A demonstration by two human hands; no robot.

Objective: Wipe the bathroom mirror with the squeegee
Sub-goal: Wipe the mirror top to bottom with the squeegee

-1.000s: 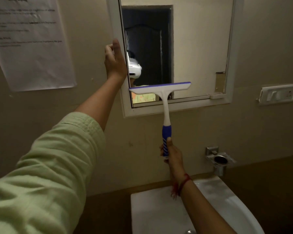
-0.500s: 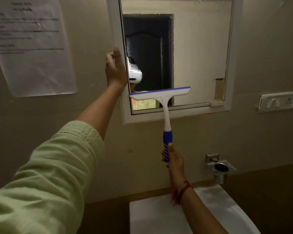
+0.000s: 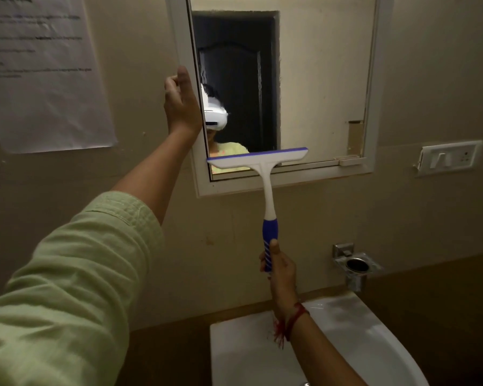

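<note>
A printed paper sheet [image 3: 43, 76] hangs on the wall left of the mirror [image 3: 313, 79], a switch plate [image 3: 448, 157] sits to its right, and below that a metal cup holder [image 3: 356, 265] juts out above the white sink [image 3: 354, 330]. Nothing lies between the glass and the tool.

The squeegee [image 3: 262, 174] stands nearly upright, its long handle running from the blue grip up to the white head; the blade lies crosswise along the mirror's bottom edge, tilted slightly higher at the right, blue strip uppermost against the glass. It covers the left half of that lower edge.

The right hand [image 3: 278, 267] is wrapped around the blue grip, a red thread on the wrist. The left hand [image 3: 181, 103] — arm in a green sleeve [image 3: 76, 288] — rests on the left edge of the white frame, fingers curled behind it, so how tightly it grips cannot be told.

Against half a second ago, the blade sits a little lower on the glass, closer to the bottom frame, and the left hand keeps its place on the frame
</note>
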